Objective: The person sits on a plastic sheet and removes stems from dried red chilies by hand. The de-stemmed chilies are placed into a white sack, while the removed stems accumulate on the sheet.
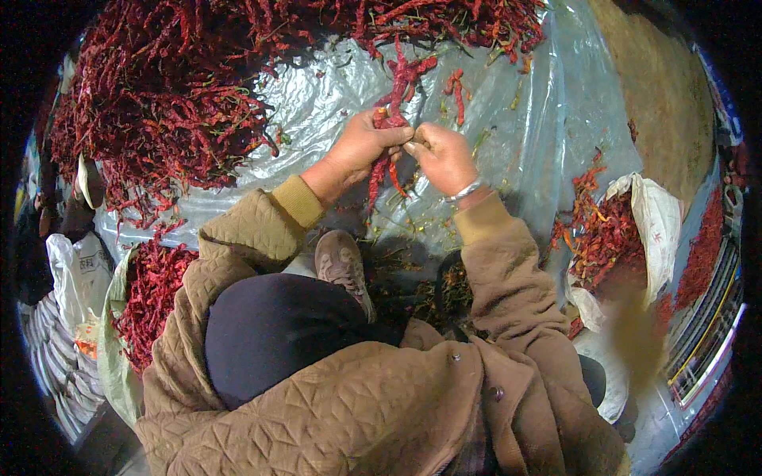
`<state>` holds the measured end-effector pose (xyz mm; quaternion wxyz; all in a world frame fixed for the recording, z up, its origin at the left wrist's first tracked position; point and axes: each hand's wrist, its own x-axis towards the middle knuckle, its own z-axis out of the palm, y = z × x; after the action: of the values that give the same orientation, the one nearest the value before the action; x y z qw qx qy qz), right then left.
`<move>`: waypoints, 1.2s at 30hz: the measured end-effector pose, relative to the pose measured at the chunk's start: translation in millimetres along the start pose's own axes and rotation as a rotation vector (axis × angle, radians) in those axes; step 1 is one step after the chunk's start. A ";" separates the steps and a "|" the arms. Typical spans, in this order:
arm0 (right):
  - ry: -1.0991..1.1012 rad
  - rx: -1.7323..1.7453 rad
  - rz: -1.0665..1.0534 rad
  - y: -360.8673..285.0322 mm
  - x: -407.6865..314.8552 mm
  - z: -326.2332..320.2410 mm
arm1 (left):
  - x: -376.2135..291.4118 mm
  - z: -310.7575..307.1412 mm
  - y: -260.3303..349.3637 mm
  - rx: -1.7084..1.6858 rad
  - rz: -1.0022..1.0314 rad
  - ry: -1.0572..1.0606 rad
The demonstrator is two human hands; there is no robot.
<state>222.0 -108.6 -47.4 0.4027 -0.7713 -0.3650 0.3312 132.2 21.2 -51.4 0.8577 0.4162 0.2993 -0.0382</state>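
My left hand is closed around several wrinkled, dried red chili peppers, whose ends stick out below the palm. Thumb and fingers of my right hand are pinched together against the left thumb tip, at a thin dark stem mostly hidden by the fingers. Just beyond both hands, a small cluster of red chilies lies on clear plastic sheeting. A loose orange-red chili rests a little to the right of that cluster. Below the hands, stem scraps are scattered on the sheet.
A large heap of dried chilies covers the far and left side. An open sack of chilies stands by my left side. Another white sack with chilies spilling out is on the right. My shoe is at the sheet's near edge.
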 end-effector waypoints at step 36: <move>-0.676 0.216 -0.140 15.9 7.9 -33.6 | 10.8 -29.6 -9.1 -0.433 -0.213 -0.035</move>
<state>257.8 -121.3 -47.6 0.3601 -0.5444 -0.4926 0.5756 123.9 39.1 -77.6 0.9232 0.1878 0.3279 -0.0706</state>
